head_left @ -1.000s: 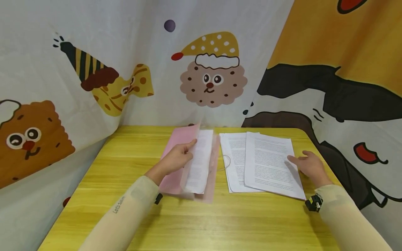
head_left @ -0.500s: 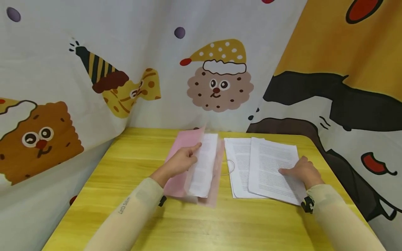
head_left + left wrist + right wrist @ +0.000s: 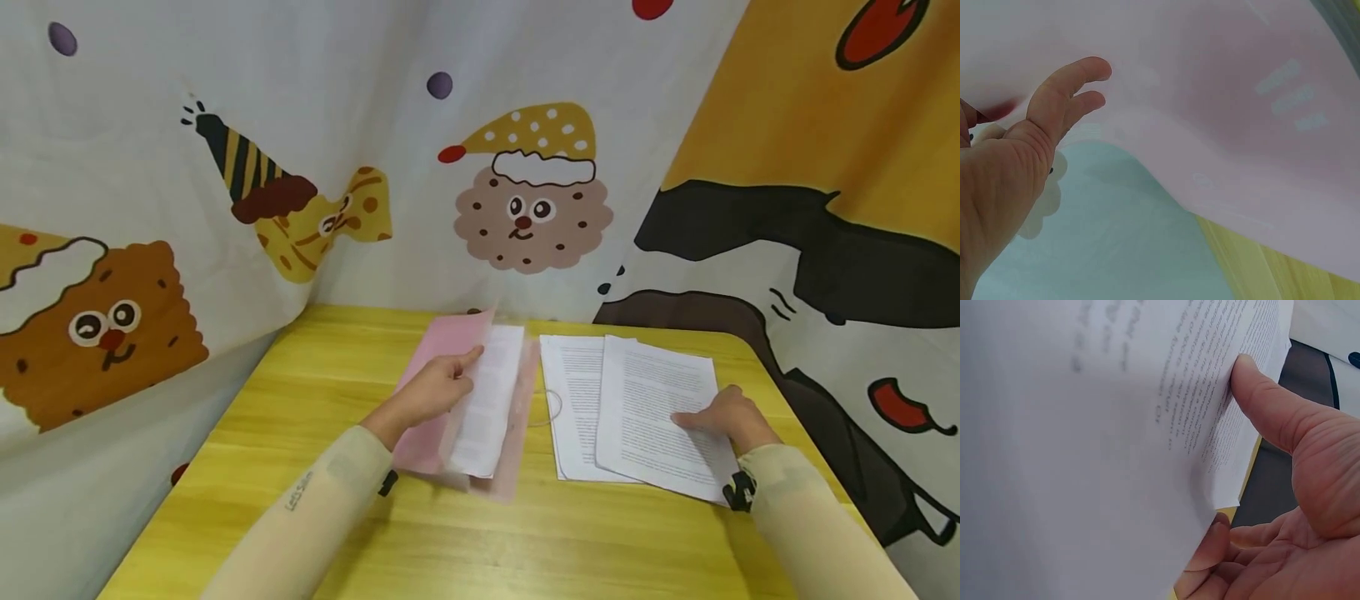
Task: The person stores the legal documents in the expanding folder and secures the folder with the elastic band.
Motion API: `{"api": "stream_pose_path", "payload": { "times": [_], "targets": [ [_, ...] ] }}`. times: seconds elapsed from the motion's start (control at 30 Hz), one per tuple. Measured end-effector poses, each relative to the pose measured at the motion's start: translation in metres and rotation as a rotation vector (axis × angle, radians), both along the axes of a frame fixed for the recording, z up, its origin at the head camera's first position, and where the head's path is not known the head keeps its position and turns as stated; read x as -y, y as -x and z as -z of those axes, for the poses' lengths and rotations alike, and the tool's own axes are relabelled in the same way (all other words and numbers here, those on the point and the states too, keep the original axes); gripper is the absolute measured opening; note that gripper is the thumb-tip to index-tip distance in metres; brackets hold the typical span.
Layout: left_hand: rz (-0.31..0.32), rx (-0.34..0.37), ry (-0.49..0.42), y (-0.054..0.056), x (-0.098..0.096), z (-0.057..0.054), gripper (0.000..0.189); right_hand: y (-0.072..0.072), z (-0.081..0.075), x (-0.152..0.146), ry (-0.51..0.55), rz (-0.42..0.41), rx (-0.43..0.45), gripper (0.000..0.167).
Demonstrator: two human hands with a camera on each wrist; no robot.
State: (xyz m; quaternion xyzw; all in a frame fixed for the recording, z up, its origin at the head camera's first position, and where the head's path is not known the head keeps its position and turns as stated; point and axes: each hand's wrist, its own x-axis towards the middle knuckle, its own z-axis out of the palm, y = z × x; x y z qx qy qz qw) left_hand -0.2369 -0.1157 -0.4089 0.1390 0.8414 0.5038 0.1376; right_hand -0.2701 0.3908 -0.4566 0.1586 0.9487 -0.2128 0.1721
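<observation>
Behind everything hangs a white cloth (image 3: 337,67), softly creased and printed with cookie faces, spotted hats and broad black and ochre shapes. Its lower edge meets the far side of the tabletop (image 3: 480,550), a yellow surface with streaky wood grain, a faint sheen and a rounded far right corner. Two cream sleeves reach in from the near side, the left sleeve (image 3: 300,508) bearing small dark lettering, the right sleeve (image 3: 817,517) plain.

Left of centre lies the folder (image 3: 438,350), pink, thin and smooth, its left cover raised at a slant and curving along its edge. On the right, the right stack (image 3: 652,408) of white printed sheets is set slightly askew, overlapping the left stack (image 3: 573,383), also flat white paper in dense dark type. Inner sheets (image 3: 491,400), white and rectangular, rest in the folder.

The left hand (image 3: 427,392) holds the folder's raised cover, its forefinger stretched along the edge. The right hand (image 3: 731,421) pinches the right edge of the right stack, thumb on the print and other fingers underneath, bowing the paper.

Smallest is a thin, pale ring (image 3: 559,406) between folder and left stack.
</observation>
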Motion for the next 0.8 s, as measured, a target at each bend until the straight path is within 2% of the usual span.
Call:
{"api": "stream_pose_path", "payload": {
  "times": [0.17, 0.3, 0.47, 0.8],
  "targets": [
    [0.006, 0.002, 0.002, 0.000, 0.000, 0.004, 0.064, 0.001, 0.001, -0.004, 0.012, -0.034, -0.004, 0.129],
    [0.014, -0.005, 0.005, 0.000, 0.000, 0.007, 0.063, 0.002, 0.001, -0.002, -0.030, -0.029, 0.009, 0.120],
    [0.016, -0.009, 0.013, -0.001, 0.000, 0.008, 0.062, 0.002, -0.002, 0.007, -0.084, 0.022, 0.011, 0.126],
    [0.018, -0.017, 0.013, 0.002, 0.001, 0.006, 0.063, 0.003, -0.003, 0.014, -0.071, 0.042, 0.010, 0.140]
  ]
}}
